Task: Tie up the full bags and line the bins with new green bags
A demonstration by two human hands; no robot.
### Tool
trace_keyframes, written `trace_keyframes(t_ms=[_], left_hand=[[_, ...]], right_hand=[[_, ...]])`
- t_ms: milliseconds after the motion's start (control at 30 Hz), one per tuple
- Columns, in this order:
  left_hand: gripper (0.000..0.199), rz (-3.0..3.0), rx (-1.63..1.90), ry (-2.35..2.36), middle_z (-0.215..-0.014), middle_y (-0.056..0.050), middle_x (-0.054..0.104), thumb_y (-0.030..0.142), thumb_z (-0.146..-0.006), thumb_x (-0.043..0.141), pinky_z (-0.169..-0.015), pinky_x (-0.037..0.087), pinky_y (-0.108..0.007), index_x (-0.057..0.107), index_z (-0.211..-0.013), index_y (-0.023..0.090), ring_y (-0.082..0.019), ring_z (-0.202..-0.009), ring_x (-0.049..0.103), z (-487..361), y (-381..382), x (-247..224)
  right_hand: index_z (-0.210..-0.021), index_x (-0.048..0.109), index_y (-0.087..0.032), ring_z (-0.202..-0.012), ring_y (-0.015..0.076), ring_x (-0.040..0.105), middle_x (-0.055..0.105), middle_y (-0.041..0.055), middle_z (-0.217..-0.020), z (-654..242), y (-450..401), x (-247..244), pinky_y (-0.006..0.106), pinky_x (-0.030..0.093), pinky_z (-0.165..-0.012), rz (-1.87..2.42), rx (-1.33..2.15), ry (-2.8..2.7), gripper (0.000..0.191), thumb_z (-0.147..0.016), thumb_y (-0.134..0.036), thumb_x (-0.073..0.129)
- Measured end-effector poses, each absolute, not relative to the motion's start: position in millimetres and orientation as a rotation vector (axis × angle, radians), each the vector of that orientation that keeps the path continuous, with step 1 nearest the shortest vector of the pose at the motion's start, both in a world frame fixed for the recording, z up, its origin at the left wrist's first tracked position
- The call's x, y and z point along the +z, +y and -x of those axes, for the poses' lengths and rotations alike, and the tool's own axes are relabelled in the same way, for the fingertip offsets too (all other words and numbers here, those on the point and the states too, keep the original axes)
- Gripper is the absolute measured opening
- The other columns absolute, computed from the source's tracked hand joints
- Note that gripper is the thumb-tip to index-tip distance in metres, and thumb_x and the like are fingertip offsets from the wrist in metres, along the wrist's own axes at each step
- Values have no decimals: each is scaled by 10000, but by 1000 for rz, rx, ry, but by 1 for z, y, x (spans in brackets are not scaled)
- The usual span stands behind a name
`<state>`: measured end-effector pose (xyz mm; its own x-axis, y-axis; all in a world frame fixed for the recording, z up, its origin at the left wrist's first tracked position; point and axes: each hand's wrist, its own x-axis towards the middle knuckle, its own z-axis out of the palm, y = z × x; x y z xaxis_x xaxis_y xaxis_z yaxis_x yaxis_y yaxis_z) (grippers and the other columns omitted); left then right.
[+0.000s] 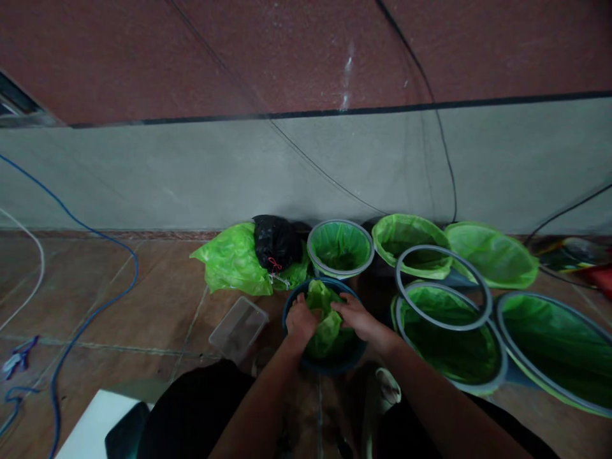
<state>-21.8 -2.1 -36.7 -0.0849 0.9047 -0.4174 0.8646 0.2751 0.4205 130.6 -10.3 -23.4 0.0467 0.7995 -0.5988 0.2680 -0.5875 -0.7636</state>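
A crumpled green plastic bag [324, 319] is between my two hands, inside the mouth of a dark blue bin [329, 366] on the floor before me. My left hand [302, 319] grips the bag's left side, its fingers curled. On the opposite side my right hand [354, 315] has its thumb and fingers closed on the bag's edge. The lower part of the bag goes down into the dark of the bin. Just behind stands a bin lined in green with a grey rim ring [340, 273].
Several green-lined bins stand right, with a loose grey ring [404, 292] across two. Against the wall lie a full green bag [234, 258] and a tied black bag [275, 242]. A clear plastic container [239, 328] sits left. A blue hose [102, 306] crosses the tiles.
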Motion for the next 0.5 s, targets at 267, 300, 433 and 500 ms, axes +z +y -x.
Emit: trace_keyframes(t_ms=[267, 300, 433, 500], left_hand=[[358, -1588, 70, 2127, -1095, -138, 716, 140, -874, 455, -899, 467, -311, 657, -1168, 173, -253, -1068, 654, 61, 16, -26], [364, -1571, 79, 2155, -1092, -134, 718, 139, -872, 453, -888, 471, -310, 660, -1169, 178, -255, -1063, 656, 68, 16, -22], [403, -1478, 73, 2232, -1103, -148, 712, 130, -855, 445, -853, 486, -340, 651, -1198, 180, -281, -1056, 657, 94, 5, -17], [391, -1436, 50, 2227, -1097, -160, 711, 143, -844, 466, -836, 493, -359, 659, -1182, 187, -296, -1042, 662, 105, -3, -21]], right_hand=[[-1113, 681, -149, -1051, 286, 654, 713, 151, -1053, -159, -2, -14, 364, 489, -884, 2331, 1048, -1658, 370, -766, -191, 561], [-1080, 700, -162, -1053, 290, 654, 717, 153, -1041, -164, -1, -13, 361, 486, -879, 2377, 996, -1682, 347, -767, -176, 550], [-1018, 731, -194, -978, 276, 685, 731, 151, -967, -188, 0, -14, 335, 501, -792, 2557, 836, -1704, 317, -790, -188, 510], [-984, 740, -167, -946, 298, 693, 726, 181, -954, -202, -2, -18, 358, 509, -758, 2596, 807, -1646, 307, -790, -202, 505]])
